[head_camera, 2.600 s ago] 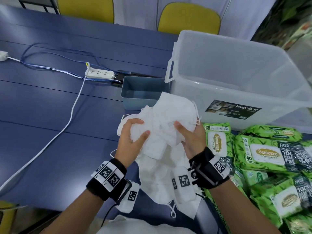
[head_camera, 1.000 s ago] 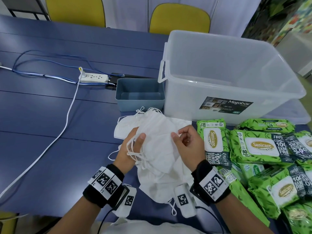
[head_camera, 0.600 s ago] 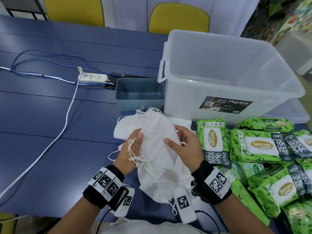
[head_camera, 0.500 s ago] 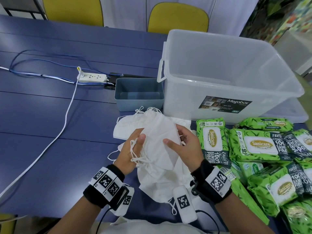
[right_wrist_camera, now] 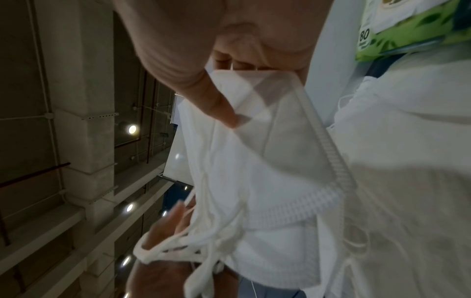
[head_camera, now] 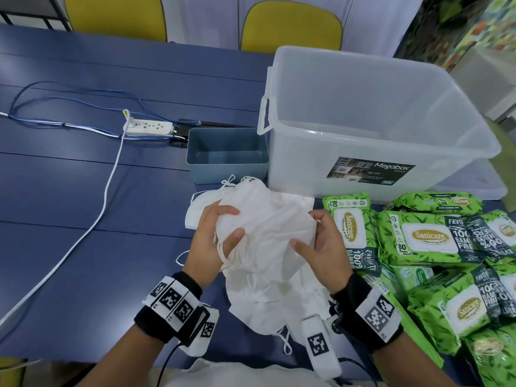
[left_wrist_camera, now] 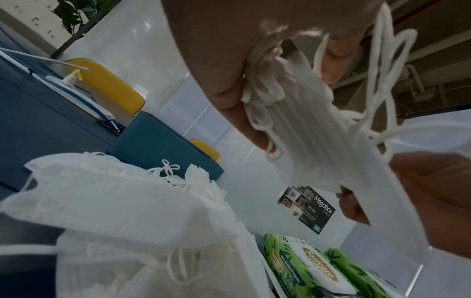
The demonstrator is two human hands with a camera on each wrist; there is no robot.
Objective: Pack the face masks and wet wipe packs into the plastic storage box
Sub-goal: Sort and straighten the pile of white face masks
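Note:
A stack of white face masks (head_camera: 268, 236) is held above the table between both hands. My left hand (head_camera: 215, 238) grips its left end, where the ear loops (left_wrist_camera: 382, 66) bunch; my right hand (head_camera: 315, 247) holds the right end between thumb and fingers. The stack's edge (left_wrist_camera: 313, 129) shows layered in the left wrist view, and the top mask (right_wrist_camera: 267, 161) fills the right wrist view. More masks (head_camera: 265, 300) lie loose on the table beneath. Green wet wipe packs (head_camera: 418, 241) are piled at the right. The clear plastic storage box (head_camera: 418, 152) stands behind them with nothing in it.
A small blue-grey bin (head_camera: 227, 153) sits left of the box. A white power strip (head_camera: 148, 128) with blue and white cables (head_camera: 92, 219) lies on the blue table (head_camera: 69, 191). Two yellow chairs (head_camera: 290, 26) stand beyond the far edge.
The bundle was first gripped high in a crumpled mass, then lowered and squared into a neater stack. Over the last second my left thumb shifted onto the top and the right hand closed on the right end.

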